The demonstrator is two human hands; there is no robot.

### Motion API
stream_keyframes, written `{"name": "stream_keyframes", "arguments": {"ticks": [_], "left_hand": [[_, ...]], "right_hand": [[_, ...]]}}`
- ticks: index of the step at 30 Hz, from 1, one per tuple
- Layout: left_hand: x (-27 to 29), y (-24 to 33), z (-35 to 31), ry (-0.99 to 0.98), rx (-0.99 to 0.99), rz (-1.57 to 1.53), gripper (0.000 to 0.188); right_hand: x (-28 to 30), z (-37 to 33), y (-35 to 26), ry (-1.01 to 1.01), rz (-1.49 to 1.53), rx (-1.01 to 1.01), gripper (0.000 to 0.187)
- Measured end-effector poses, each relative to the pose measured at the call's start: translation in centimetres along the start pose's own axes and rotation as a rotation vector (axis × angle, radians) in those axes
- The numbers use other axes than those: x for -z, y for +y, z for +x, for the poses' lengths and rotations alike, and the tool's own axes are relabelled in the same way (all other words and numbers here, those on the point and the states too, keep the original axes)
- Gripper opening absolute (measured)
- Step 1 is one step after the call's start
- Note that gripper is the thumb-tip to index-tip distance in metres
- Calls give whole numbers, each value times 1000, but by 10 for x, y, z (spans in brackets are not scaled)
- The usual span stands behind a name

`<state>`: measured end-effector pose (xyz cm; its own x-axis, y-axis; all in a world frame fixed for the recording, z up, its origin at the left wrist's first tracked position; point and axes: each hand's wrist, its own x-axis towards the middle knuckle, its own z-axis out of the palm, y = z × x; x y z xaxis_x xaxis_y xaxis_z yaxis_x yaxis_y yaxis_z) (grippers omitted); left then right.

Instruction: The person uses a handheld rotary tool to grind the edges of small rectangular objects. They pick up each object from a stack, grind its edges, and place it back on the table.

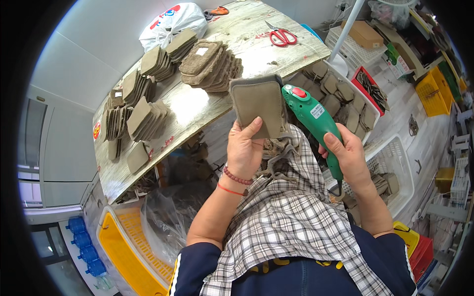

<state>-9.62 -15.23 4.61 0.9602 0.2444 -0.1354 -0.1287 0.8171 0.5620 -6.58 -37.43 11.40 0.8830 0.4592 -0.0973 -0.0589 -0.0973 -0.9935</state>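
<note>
In front of my chest, my left hand (245,148) grips a brown rounded-corner fabric pad (254,104) by its lower end, thumb on its flat face. A darker layer shows along the pad's top and right edges. My right hand (349,154) is wrapped round the handle of a green electric cutter (318,116) with a red button. The cutter's head is at the pad's upper right edge; its blade is hidden, so whether it touches cannot be told. Below the pad, brown fabric trimmings (281,165) lie on a checked apron (291,212) over my lap.
Several stacks of brown pads (210,66) stand on the table (266,29), with red-handled scissors (282,37) and a white plastic bag (173,24) farther back. To my right are white crates (402,172) holding pads. A yellow crate (121,246) stands at lower left.
</note>
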Motion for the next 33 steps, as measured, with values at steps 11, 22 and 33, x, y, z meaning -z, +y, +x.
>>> {"name": "stream_keyframes", "arguments": {"ticks": [11,22,33], "left_hand": [[15,54,6,-97,84,396,37],[15,54,-5,-83,173,544,38],[14,50,-19,-76,292,580,38]], "right_hand": [[33,-10,1,-126,-97,-24,41],[23,-14,12,-75,-283,-5,44],[12,-8,12,-148,-111,-84,39]]}}
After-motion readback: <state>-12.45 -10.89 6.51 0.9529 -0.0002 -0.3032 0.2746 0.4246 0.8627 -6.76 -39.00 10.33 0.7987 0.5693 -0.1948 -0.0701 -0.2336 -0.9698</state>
